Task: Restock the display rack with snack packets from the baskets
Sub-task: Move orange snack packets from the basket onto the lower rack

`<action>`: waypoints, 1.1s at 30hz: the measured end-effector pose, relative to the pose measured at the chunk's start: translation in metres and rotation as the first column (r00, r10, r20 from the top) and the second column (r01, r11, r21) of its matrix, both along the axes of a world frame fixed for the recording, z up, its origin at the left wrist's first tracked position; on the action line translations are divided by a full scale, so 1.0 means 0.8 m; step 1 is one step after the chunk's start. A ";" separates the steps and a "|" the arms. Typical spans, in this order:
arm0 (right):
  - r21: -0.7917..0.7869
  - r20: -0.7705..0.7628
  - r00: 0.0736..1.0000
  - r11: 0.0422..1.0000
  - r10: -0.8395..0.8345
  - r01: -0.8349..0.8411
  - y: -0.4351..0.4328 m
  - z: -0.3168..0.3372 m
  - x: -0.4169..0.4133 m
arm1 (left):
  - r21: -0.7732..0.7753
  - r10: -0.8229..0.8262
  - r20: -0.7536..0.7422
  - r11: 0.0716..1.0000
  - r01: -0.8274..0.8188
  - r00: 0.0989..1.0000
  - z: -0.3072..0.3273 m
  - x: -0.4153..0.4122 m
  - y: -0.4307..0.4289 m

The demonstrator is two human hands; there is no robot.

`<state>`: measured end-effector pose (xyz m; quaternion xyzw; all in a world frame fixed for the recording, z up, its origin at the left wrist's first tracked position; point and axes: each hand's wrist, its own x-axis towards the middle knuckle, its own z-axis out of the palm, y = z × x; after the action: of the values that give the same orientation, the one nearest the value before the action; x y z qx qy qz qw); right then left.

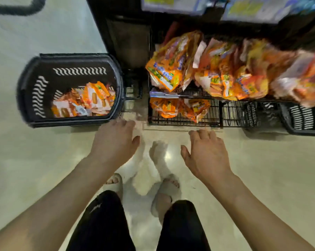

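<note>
A black plastic basket (26,82) stands on the floor at the left, with several orange snack packets (88,101) in its bottom. The black wire display rack (214,116) is ahead on the right. Its upper tier carries rows of orange packets (171,67), and a few more packets (173,107) lie on the lower tier. My left hand (115,142) hovers palm down just in front of the basket's near right corner, fingers apart, holding nothing. My right hand (207,154) hovers in front of the rack's lower tier, also spread and holding nothing.
A second black basket (303,120) sits on the floor at the far right, partly under the rack's packets. My feet in pale sandals (164,189) stand on the glossy beige floor below my hands. Higher shelves with blue and white packs (243,8) run across the top.
</note>
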<state>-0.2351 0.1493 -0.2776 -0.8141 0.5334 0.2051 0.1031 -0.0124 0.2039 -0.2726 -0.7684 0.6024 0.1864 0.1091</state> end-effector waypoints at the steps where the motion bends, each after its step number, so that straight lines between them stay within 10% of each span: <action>1: -0.001 0.012 1.000 1.000 0.013 -0.013 0.014 0.035 0.003 | -0.021 0.006 0.015 1.000 -0.006 1.000 0.034 0.004 0.018; 16: -0.364 0.133 0.972 0.922 0.193 -0.133 0.056 0.381 0.066 | -0.312 0.209 0.126 0.936 -0.161 0.970 0.416 0.052 0.081; 33: -0.443 0.252 0.881 0.857 0.401 -0.263 0.026 0.502 0.181 | -0.425 0.398 0.055 0.839 -0.340 0.916 0.479 0.143 0.096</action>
<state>-0.0903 0.1701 0.1237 -0.9212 0.3874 -0.0337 -0.0119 0.1017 0.2805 0.1106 -0.8869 0.4589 0.0199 -0.0491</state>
